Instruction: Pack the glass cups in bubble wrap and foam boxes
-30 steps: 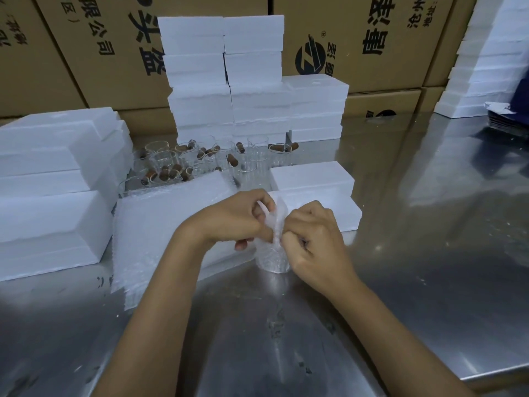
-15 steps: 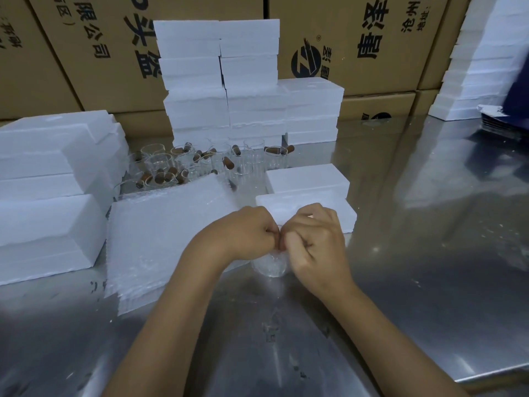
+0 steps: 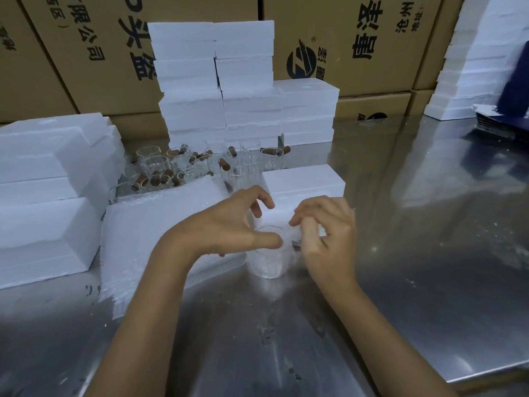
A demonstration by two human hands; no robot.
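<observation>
A clear glass cup [image 3: 267,260] stands upright on the steel table, wrapped in bubble wrap [image 3: 286,233] that bunches at its rim. My left hand [image 3: 229,227] curls over the cup's left side, thumb on the wrap at the rim. My right hand [image 3: 326,233] pinches the wrap at the cup's right side. A stack of bubble wrap sheets [image 3: 160,236] lies just left of the cup. Several bare glass cups [image 3: 200,164] with brown cork handles stand behind it. A closed foam box [image 3: 303,184] sits right behind my hands.
Foam boxes are stacked at the back centre [image 3: 243,81], on the left [image 3: 48,196] and at the far right [image 3: 472,67]. Printed cardboard cartons [image 3: 357,38] line the back. The steel table [image 3: 429,267] runs to the right, its front edge at lower right.
My hands were pressed together twisting the wrap above the cup. They have now drawn apart and dropped to the cup's rim, fingers looser.
</observation>
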